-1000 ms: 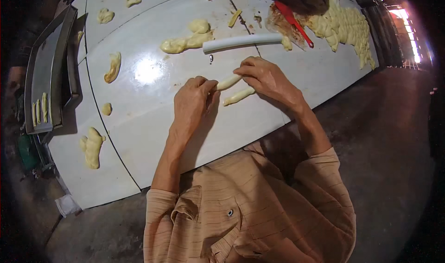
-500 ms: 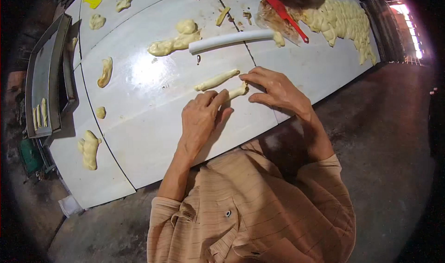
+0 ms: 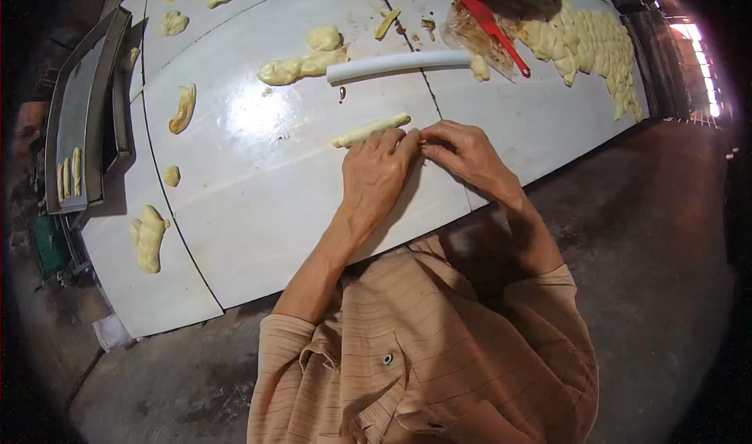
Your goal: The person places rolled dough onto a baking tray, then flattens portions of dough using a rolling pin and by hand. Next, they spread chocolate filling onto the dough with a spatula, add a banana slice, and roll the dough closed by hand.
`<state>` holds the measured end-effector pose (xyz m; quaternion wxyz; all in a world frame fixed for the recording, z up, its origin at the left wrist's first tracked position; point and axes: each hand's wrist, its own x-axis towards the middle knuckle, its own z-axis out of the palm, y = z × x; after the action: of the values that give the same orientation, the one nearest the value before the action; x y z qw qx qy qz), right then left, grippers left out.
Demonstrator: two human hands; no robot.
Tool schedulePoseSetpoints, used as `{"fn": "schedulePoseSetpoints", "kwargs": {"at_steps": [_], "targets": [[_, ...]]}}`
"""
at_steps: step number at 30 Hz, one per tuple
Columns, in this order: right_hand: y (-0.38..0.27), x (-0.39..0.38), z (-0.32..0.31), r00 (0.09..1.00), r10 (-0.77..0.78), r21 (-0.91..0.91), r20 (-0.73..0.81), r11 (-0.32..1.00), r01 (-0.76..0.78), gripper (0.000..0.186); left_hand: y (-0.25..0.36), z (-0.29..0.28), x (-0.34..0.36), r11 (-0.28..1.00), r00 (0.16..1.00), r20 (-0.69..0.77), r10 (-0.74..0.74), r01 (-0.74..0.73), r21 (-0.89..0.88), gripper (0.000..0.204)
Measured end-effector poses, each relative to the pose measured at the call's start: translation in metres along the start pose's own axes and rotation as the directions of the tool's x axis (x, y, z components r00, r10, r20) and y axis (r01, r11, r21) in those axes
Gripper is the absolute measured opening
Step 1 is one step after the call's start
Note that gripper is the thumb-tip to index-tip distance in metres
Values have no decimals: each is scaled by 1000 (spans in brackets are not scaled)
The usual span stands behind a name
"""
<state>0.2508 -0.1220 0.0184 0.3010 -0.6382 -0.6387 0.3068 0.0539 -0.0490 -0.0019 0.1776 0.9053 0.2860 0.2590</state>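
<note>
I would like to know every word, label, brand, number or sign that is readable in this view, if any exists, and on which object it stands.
There is no readable text here.
Dough stick beside the left hand: no lettering seen.
White rod and red spatula: none I can make out.
Brown shirt: only thin stripes and a button.
White bag-like item by the table corner: too blurred to tell.

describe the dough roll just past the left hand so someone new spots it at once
On the white table, find the person's left hand, in front of the shirt. Just beyond its fingers lies a slim dough roll, slanting up toward the right. Unlike the long white rod farther back, it is shorter and cream-coloured.
</note>
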Motion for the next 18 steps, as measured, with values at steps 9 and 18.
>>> {"fn": "schedulePoseSetpoints", "kwargs": {"at_steps": [9,18], "targets": [[5,-9,-1,982,187,219,18,958,-187,27,-3,10,0,995,997,18,-74,75,-66,19],[1,-1,10,990,123,96,-63,988,-117,17,-2,10,1,984,995,-15,-94,91,-154,19]]}}
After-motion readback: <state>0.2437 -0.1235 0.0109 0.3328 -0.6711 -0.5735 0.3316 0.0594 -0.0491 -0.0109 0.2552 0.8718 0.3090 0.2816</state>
